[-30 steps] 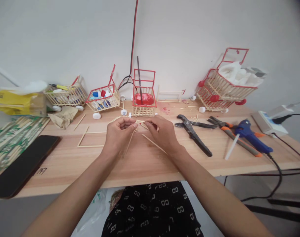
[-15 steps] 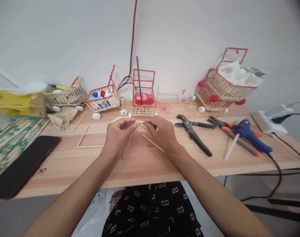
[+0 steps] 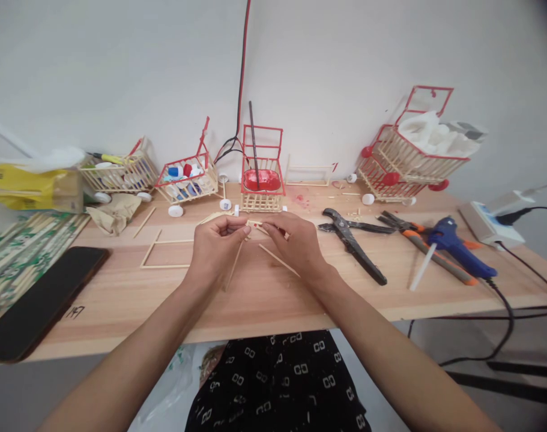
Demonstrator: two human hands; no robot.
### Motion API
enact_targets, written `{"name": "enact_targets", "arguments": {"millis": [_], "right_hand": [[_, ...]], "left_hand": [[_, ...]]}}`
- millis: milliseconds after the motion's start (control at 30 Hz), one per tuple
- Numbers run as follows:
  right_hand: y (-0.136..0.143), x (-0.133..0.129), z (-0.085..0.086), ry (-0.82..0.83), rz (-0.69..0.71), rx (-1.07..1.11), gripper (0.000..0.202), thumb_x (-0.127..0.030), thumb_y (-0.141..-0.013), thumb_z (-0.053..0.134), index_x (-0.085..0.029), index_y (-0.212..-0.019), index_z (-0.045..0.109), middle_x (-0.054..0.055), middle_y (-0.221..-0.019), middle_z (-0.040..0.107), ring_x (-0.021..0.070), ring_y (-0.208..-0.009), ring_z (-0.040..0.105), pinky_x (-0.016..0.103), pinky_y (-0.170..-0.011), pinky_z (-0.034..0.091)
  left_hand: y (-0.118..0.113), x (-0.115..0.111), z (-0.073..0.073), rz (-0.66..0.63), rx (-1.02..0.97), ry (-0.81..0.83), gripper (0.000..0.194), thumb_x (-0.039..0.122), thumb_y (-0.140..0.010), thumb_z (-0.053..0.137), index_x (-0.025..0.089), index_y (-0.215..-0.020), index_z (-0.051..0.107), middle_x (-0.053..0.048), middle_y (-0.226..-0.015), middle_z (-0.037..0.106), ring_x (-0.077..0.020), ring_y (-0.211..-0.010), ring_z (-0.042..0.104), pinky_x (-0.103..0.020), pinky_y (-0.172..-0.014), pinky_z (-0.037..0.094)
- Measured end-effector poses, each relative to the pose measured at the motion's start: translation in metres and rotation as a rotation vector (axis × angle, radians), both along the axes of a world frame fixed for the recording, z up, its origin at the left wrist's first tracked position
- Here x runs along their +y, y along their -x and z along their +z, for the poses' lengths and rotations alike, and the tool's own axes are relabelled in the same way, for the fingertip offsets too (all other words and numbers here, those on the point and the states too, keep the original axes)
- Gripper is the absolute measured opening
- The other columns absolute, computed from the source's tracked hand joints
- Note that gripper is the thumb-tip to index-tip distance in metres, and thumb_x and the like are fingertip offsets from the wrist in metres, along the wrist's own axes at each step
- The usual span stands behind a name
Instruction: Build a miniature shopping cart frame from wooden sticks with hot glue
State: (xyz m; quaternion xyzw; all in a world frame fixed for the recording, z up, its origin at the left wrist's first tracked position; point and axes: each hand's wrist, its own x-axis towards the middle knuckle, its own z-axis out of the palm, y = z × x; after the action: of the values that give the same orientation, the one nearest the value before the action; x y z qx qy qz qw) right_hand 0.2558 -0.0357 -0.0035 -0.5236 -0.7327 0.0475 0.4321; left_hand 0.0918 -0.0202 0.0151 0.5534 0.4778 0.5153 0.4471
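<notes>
In front of the red-trayed cart (image 3: pixel 262 204), left hand (image 3: pixel 217 241) and right hand (image 3: pixel 297 240) — each grip pinched — hold a wooden piece (image 3: pixel 256 224).

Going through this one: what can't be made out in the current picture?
All in the head view:
Wooden piece: its ends, covered by the left hand and right hand; its red marks are too small to make out clearly.
Wooden frame: its right end, hidden by the left hand.
Phone: its near left corner, cut off by the left edge.
Yellow bag: its print, too blurred.
Wire: its upper end, cut off by the top edge.
</notes>
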Motion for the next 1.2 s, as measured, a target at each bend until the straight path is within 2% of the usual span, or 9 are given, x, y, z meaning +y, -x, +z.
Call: {"name": "enact_targets", "arguments": {"millis": [600,767,867,1033,1200], "right_hand": [[-0.0002,0.0012,-0.0011,-0.008,0.000,-0.009,0.017,-0.022,-0.090,0.054,-0.020,-0.090,0.071,0.004,-0.088,0.071,0.0172,-0.085,0.062,0.026,-0.076,0.044],[0.0004,0.0007,-0.0006,0.004,-0.011,-0.005,0.017,-0.022,-0.090,0.054,-0.021,-0.093,0.071,0.004,-0.090,0.071,0.0174,-0.086,0.062,0.027,-0.076,0.044],[0.0007,0.0004,0.0007,0.012,-0.002,-0.005,0.017,-0.022,-0.090,0.054,-0.020,-0.095,0.070,0.004,-0.092,0.071,0.0172,-0.087,0.062,0.027,-0.076,0.044],[0.0002,0.0003,0.0020,0.023,-0.003,-0.016,0.019,-0.022,-0.091,0.052,-0.021,-0.095,0.070,0.004,-0.093,0.071,0.0176,-0.088,0.062,0.027,-0.076,0.044],[-0.0006,0.0004,0.0004,0.005,0.009,-0.006,0.018,-0.022,-0.091,0.053,-0.021,-0.094,0.070,0.003,-0.092,0.071,0.0176,-0.088,0.061,0.027,-0.076,0.044]], "left_hand": [[0.0009,0.0002,0.0014,-0.031,-0.037,0.021,0.025,0.027,-0.059,0.079,0.014,-0.078,0.071,-0.003,-0.070,0.070,-0.0134,-0.063,0.062,-0.027,-0.065,0.048],[0.0030,0.0026,-0.0001,-0.076,-0.070,0.036,0.039,0.027,-0.059,0.080,0.014,-0.094,0.068,-0.001,-0.068,0.068,-0.0127,-0.064,0.061,-0.025,-0.065,0.046],[0.0044,0.0042,-0.0019,-0.082,-0.054,0.041,0.040,0.029,-0.062,0.079,0.014,-0.097,0.067,-0.001,-0.069,0.068,-0.0124,-0.064,0.061,-0.024,-0.064,0.045],[0.0042,0.0058,-0.0055,-0.083,-0.121,0.053,0.028,0.038,-0.078,0.064,0.014,-0.092,0.065,-0.004,-0.075,0.068,-0.0121,-0.063,0.059,-0.024,-0.061,0.045],[0.0044,0.0055,-0.0055,-0.099,-0.181,0.084,0.025,0.038,-0.079,0.061,0.015,-0.089,0.063,-0.004,-0.079,0.066,-0.0107,-0.061,0.056,-0.024,-0.059,0.044]]}}
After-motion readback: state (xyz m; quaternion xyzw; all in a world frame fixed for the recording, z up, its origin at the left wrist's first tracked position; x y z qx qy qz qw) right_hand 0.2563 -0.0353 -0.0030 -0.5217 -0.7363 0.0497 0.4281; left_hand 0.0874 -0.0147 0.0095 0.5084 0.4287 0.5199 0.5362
